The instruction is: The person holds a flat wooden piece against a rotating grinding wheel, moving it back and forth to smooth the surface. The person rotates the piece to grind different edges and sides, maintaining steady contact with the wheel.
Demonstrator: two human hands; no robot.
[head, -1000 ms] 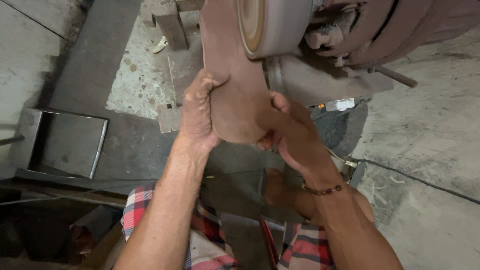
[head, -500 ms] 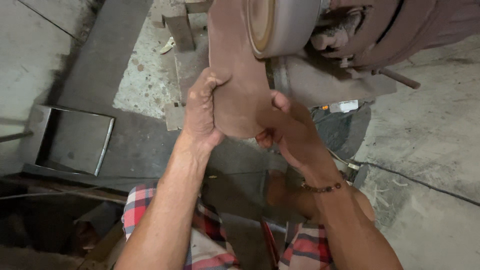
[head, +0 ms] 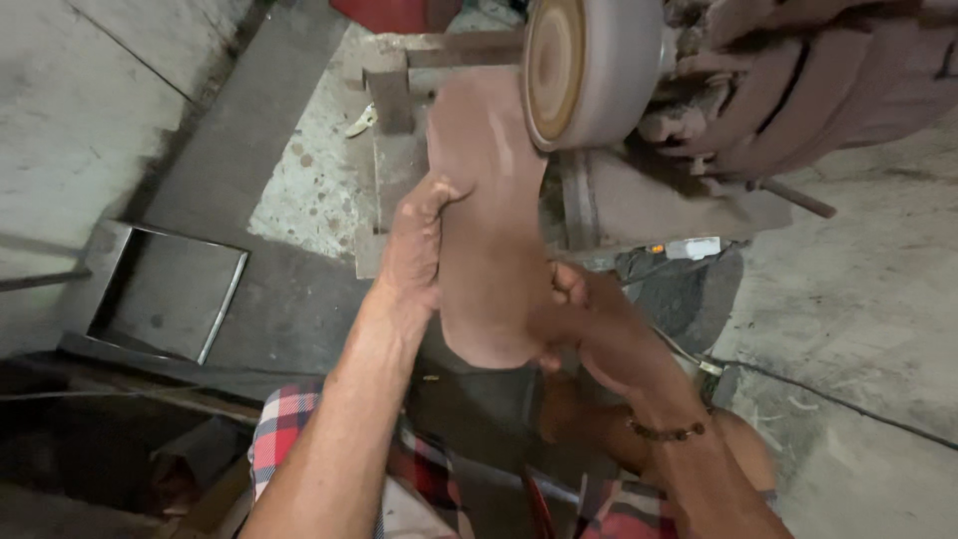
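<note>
Both hands hold a curved brown plate (head: 489, 230) up against a spinning wheel (head: 584, 70) on a grinding machine (head: 758, 110). The left hand (head: 414, 250) grips the plate's left edge, thumb hooked over its face near the top and fingers (head: 399, 215) wrapped behind, closed tight on the piece. The right hand (head: 579, 319) clasps the lower right edge, its fingers (head: 567, 289) curled around the rim, likewise closed on the plate. The plate stands nearly upright, its rounded lower end just above the lap, its upper end touching the wheel's rim, where the surface blurs. The wheel has a tan face and a grey edge; behind it, the machine's dusty reddish housing fills the upper right. A dark beaded bracelet (head: 667, 431) circles the right wrist. Below the arms shows a red, white and black checked shirt (head: 284, 429). On the concrete floor (head: 848, 319) to the left lies a shallow rectangular metal tray (head: 170, 289), well apart from the hands. A grey metal stand (head: 389, 150) sits just behind the left hand, beside the plate. A thin cable (head: 828, 394) runs across the floor to the right.
</note>
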